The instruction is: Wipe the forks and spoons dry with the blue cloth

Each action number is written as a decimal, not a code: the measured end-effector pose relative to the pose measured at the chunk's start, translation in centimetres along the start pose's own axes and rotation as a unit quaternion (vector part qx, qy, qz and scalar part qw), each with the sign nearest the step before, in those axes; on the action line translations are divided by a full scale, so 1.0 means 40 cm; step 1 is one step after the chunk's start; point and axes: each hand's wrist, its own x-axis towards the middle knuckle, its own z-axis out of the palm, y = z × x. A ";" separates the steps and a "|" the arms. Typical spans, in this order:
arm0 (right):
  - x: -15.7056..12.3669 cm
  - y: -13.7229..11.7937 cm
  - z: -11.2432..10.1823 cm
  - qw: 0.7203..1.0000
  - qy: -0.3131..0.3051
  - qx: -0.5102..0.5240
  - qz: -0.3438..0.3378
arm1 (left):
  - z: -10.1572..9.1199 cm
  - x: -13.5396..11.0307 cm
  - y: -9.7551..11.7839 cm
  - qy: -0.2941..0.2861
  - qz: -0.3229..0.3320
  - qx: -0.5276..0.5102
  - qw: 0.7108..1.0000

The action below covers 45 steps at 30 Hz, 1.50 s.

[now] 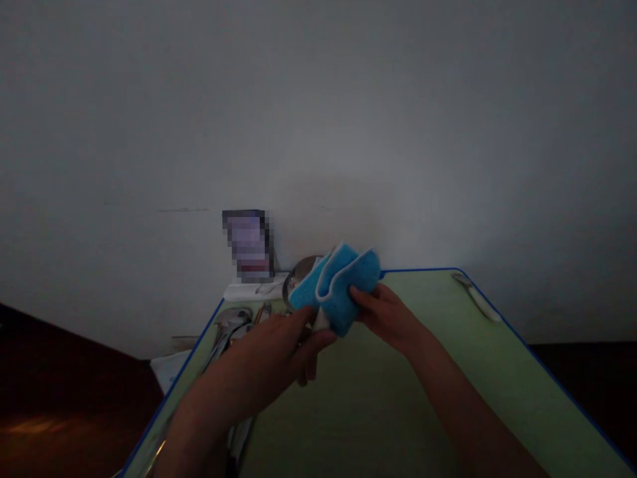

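Head view.
- Table (398, 398): green top, blue rim.
- Cloth (336, 285): blue, folded, held above the far edge, wrapped over a metal spoon (298, 275).
- Right hand (385, 315): fingers pinched on the cloth.
- Left hand (293, 345): fingers curled, apparently round the spoon's handle.
- Cutlery (229, 328): heaped along the left edge.
- Knife (478, 299): far right corner.
- Step, as judged: wiping the spoon; continuing calls for a steady handle grip.

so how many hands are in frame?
2. The left hand is at lower centre, curled just below the blue cloth; the right hand grips that cloth from the right. No other hands show.
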 end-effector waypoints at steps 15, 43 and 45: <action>-0.010 0.009 0.019 0.998 0.005 -0.029 0.056 | -0.018 -0.018 0.031 0.038 -0.003 0.032 0.999; -0.084 -0.134 0.010 0.848 -0.196 -0.482 0.105 | 0.002 0.029 0.013 0.096 0.045 0.189 0.976; -0.079 -0.131 0.010 0.847 -0.206 -0.478 0.110 | -0.005 0.034 0.009 0.104 0.057 0.182 0.976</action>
